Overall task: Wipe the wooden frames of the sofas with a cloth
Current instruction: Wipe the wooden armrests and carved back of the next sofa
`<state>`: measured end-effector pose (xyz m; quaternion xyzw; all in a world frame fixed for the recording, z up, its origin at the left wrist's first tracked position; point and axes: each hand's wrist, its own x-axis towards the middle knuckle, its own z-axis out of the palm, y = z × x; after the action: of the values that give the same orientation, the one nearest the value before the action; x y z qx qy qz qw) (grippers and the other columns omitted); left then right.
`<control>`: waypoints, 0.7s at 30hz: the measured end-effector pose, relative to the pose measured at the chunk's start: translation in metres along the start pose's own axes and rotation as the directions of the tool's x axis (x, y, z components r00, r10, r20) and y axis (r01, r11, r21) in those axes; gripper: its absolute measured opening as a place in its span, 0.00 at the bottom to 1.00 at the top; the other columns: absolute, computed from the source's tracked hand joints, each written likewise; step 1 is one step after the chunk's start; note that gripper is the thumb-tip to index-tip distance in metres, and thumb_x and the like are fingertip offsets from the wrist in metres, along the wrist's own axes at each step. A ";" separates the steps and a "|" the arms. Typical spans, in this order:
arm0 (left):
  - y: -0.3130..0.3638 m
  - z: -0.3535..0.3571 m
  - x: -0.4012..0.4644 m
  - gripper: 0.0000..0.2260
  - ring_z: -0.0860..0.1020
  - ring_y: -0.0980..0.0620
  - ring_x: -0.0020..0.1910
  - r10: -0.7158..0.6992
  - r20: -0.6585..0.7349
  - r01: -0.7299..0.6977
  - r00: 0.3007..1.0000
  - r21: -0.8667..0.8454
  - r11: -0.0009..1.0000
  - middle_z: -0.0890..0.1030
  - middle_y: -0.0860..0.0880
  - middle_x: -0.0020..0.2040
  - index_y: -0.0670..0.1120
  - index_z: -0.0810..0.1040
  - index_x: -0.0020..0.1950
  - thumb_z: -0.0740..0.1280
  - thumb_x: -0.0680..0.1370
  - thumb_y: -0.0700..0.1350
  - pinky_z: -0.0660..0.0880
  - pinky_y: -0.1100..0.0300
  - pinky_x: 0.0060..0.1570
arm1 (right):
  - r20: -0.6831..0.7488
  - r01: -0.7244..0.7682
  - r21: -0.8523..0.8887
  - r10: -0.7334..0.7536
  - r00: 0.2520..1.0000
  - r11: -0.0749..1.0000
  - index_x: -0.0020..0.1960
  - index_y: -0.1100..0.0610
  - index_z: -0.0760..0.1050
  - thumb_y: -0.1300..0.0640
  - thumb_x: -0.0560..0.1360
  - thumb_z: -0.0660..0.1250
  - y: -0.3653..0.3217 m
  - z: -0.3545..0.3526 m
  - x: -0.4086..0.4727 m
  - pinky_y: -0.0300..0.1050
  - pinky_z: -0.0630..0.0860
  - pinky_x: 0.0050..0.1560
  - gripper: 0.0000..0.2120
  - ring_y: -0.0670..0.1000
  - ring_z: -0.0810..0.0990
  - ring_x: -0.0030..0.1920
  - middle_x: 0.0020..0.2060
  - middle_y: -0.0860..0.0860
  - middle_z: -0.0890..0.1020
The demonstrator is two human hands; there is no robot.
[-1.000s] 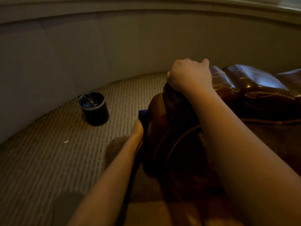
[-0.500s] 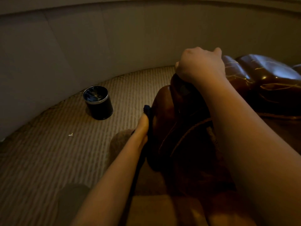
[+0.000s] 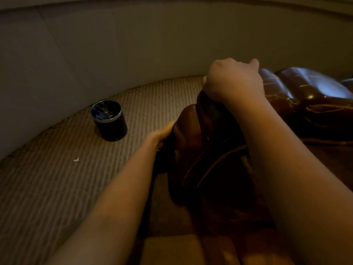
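Risk of the cloth slipping off the frame's outer face

Left hand point(image 3: 162, 133) presses a dark cloth point(image 3: 165, 152) on the wooden frame point(image 3: 188, 129); right hand point(image 3: 232, 79), above and beyond it, grips the frame's top. Reaching further could leave low wood unwiped or nudge the bin point(image 3: 109, 120) left of the hand.

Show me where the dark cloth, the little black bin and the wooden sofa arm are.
dark cloth point(image 3: 165, 150): head view, the fold beside the left hand.
black bin point(image 3: 111, 125): head view, its side wall.
wooden sofa arm point(image 3: 188, 127): head view, the polished rounded edge.
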<state>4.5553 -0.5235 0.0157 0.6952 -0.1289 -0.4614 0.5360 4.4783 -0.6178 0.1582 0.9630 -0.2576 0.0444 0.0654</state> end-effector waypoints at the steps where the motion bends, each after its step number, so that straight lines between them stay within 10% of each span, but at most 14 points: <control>1: 0.011 0.001 -0.002 0.14 0.74 0.59 0.29 0.054 0.025 -0.053 0.998 -0.030 0.998 0.76 0.52 0.30 0.48 0.70 0.41 0.51 0.84 0.44 0.70 0.69 0.26 | -0.005 0.002 0.002 -0.002 1.000 1.000 0.36 0.54 0.63 0.54 0.79 0.56 0.000 0.000 0.000 0.60 0.60 0.62 0.13 0.55 0.74 0.40 0.35 0.51 0.73; 4: 0.026 0.009 -0.009 0.14 0.75 0.61 0.27 0.294 -0.044 -0.297 0.955 -0.167 0.940 0.77 0.55 0.28 0.48 0.72 0.39 0.54 0.82 0.45 0.71 0.65 0.33 | -0.013 0.011 -0.004 -0.011 1.000 1.000 0.36 0.54 0.63 0.54 0.79 0.56 0.000 0.000 -0.002 0.59 0.61 0.60 0.13 0.55 0.74 0.39 0.34 0.50 0.71; 9: 0.011 0.027 -0.021 0.09 0.77 0.56 0.44 0.634 -0.233 -0.602 0.737 0.199 0.773 0.79 0.52 0.45 0.52 0.75 0.50 0.56 0.77 0.48 0.74 0.57 0.47 | -0.024 -0.027 -0.026 0.026 0.999 0.999 0.34 0.53 0.61 0.56 0.78 0.56 -0.004 0.002 0.001 0.60 0.61 0.59 0.13 0.55 0.73 0.40 0.32 0.50 0.69; 14: -0.040 0.088 -0.082 0.24 0.65 0.45 0.69 0.766 -0.374 -0.525 0.523 0.567 0.635 0.67 0.44 0.70 0.44 0.60 0.74 0.49 0.81 0.53 0.67 0.40 0.65 | -0.036 -0.008 0.034 0.009 0.999 0.999 0.36 0.54 0.64 0.56 0.78 0.56 -0.002 -0.001 -0.002 0.60 0.60 0.61 0.12 0.56 0.75 0.42 0.33 0.50 0.70; 18: -0.073 0.088 -0.066 0.27 0.64 0.39 0.64 0.893 -0.270 -0.382 0.361 0.831 0.405 0.63 0.40 0.66 0.46 0.48 0.75 0.53 0.79 0.52 0.71 0.31 0.47 | -0.154 0.057 0.296 -0.011 0.988 0.953 0.36 0.54 0.65 0.55 0.80 0.54 0.002 -0.005 -0.011 0.56 0.63 0.62 0.14 0.51 0.72 0.41 0.34 0.48 0.71; 21: -0.048 0.066 -0.060 0.30 0.69 0.34 0.67 0.919 -0.206 -0.521 0.335 0.772 0.363 0.67 0.33 0.69 0.39 0.55 0.74 0.58 0.75 0.50 0.69 0.32 0.59 | -0.382 0.154 0.644 0.140 0.914 0.750 0.34 0.59 0.72 0.57 0.80 0.55 0.010 -0.004 -0.036 0.48 0.74 0.48 0.17 0.51 0.74 0.36 0.34 0.53 0.76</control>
<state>4.4561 -0.5050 0.0043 0.7798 -0.3935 0.1712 0.4558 4.4420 -0.6080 0.1591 0.8930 -0.2021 0.3316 -0.2274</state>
